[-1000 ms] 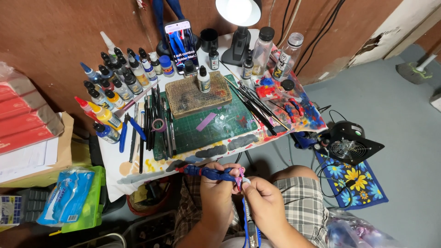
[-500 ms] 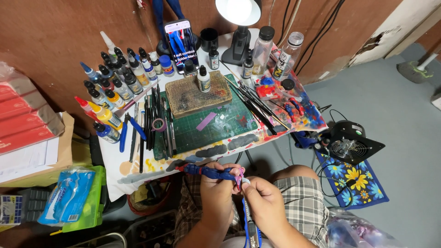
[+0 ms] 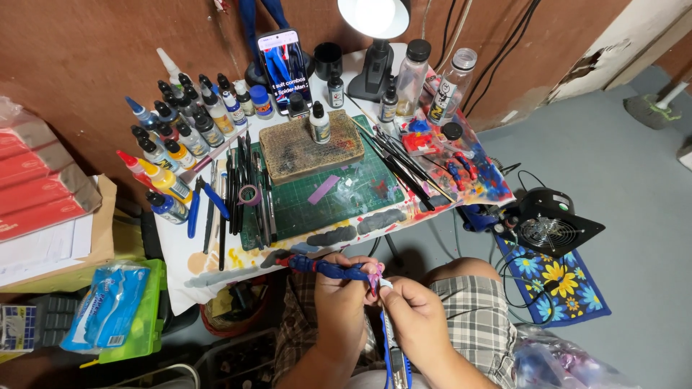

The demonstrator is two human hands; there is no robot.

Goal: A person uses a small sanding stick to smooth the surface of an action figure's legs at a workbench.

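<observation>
Where table edge point(image 3: 216, 277) ends: left hand point(image 3: 344, 288) pinching blue figure part point(image 3: 328, 269), right hand point(image 3: 412, 311) gripping knife point(image 3: 393, 353) (floor beyond).

Blue piece point(image 3: 328, 268): long, narrow part painted dark blue with a red end toward the left; it lies roughly level, just off the near edge of the table point(image 3: 216, 270), over the lap.
Pink end point(image 3: 375, 272): the right end of the blue piece is pinkish-purple, and it sits between the two hands.
Blue piece hold: the left grip point(image 3: 342, 292) closes around its right half from below.
Knife point(image 3: 393, 346): slim craft knife with a blue handle, pointing up toward the pink end; its pale tip is at or just beside that end.
Knife hold: the right grip point(image 3: 418, 313) wraps its upper part.
</observation>
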